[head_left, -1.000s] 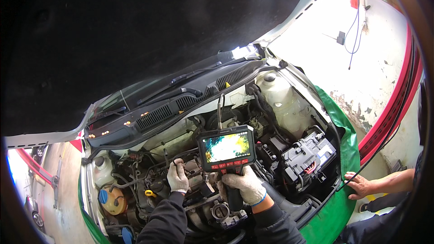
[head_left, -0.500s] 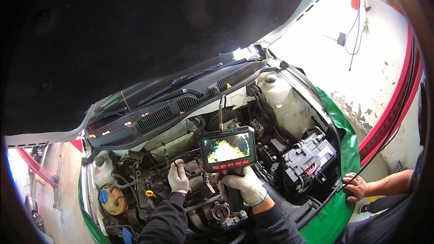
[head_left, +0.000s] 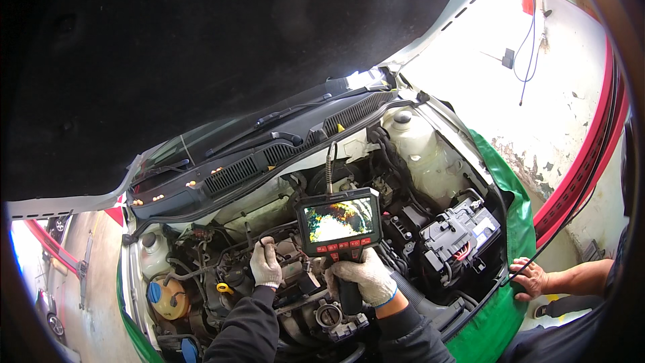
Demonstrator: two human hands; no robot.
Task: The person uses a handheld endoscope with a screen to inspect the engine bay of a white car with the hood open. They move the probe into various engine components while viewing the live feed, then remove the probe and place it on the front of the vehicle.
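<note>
A handheld borescope (head_left: 339,255) with a black and red body stands in front of me, its lit screen showing a bright patch with orange and green around it. Gloved in white, my right hand (head_left: 366,279) is closed round its black handle. A flexible metal probe cable (head_left: 329,168) rises from the top of the borescope. To the left of the screen, my left hand (head_left: 267,265), also gloved, has thumb and fingers pinched together over the engine (head_left: 289,296). What lies in that pinch is too small to make out.
The raised hood (head_left: 235,60) hangs overhead. A battery (head_left: 460,232) sits at the right of the bay, a coolant tank (head_left: 168,298) at the left. A green fender cover (head_left: 500,316) drapes the right side, with another person's bare hand (head_left: 531,279) resting on it.
The picture on the borescope screen has changed, with more orange and green at its upper right. Both my hands stay in the same place.
</note>
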